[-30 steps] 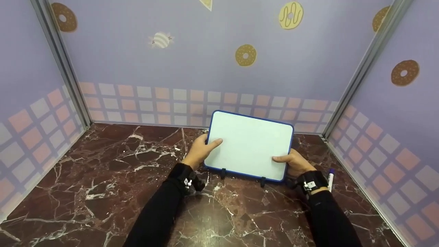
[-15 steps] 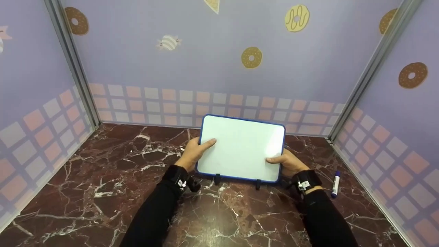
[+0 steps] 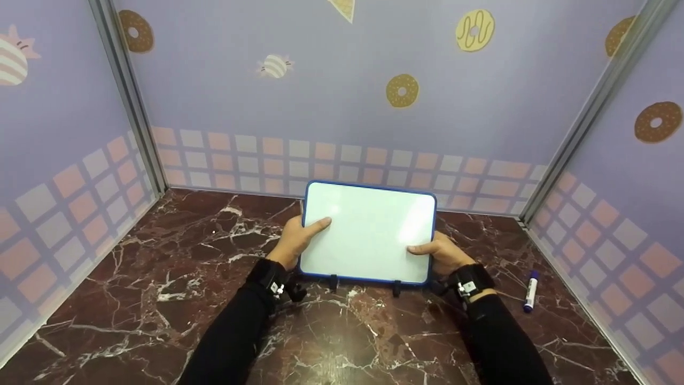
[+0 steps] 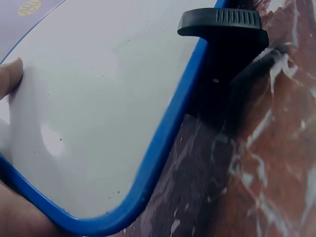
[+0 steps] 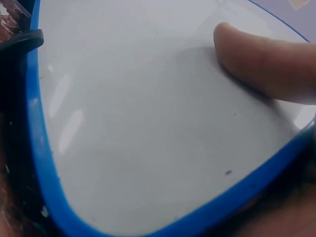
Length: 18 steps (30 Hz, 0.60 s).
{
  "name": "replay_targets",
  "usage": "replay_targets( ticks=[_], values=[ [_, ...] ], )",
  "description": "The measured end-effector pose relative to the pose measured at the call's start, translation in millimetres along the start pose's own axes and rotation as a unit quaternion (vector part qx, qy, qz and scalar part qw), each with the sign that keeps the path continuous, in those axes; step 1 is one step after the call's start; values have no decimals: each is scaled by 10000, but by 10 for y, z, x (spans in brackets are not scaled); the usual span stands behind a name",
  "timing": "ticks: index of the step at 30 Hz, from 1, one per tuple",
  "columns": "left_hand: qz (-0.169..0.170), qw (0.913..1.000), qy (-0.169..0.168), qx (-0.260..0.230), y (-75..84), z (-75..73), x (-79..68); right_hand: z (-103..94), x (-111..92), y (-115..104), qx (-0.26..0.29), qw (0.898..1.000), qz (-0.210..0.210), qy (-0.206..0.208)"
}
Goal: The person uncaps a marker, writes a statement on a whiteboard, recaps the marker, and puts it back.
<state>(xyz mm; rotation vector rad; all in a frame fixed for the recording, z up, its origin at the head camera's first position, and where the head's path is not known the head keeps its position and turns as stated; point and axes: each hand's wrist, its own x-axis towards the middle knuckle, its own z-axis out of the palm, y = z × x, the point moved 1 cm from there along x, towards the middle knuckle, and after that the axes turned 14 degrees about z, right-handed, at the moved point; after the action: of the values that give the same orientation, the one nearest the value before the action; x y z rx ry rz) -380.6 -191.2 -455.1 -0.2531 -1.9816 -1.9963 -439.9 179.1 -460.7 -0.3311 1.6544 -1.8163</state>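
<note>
Whiteboard: I have the whiteboard upright but leaning, roughly mid-view above the desk, white face toward me, blue rim all round, its right side slightly lower in the head view.
Left grip: the left hand grasps the whiteboard's left edge, thumb laid on the white face; the fingers behind are hidden from me.
Right grip: the right hand grasps the right edge, lower down, thumb on the face.
Bottom edge: two black hooks, a left hook and a right hook, meet the rim; my left wrist view shows one curling over the front of it.
Top edge: it overlaps the tiled band of the back wall; I cannot tell the gap behind.
Room to the left: a broad stretch of desk runs from the left hand to the left wall.
Room to the right: a narrower strip, where a marker lies between the right wrist and the right wall, apart from both.
Near side: desk surface spreads between my two black sleeves.
</note>
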Motion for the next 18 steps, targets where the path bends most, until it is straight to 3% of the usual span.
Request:
replay_targets(
  ticks=[8, 18],
  values=[
    [-23, 10000, -59, -7, 34, -113, -63, 86, 56, -9, 27, 9999, 57, -118],
    [61, 9998, -183, 64, 22, -194, -103, 151, 66, 13, 21, 9999, 99, 113]
  ],
)
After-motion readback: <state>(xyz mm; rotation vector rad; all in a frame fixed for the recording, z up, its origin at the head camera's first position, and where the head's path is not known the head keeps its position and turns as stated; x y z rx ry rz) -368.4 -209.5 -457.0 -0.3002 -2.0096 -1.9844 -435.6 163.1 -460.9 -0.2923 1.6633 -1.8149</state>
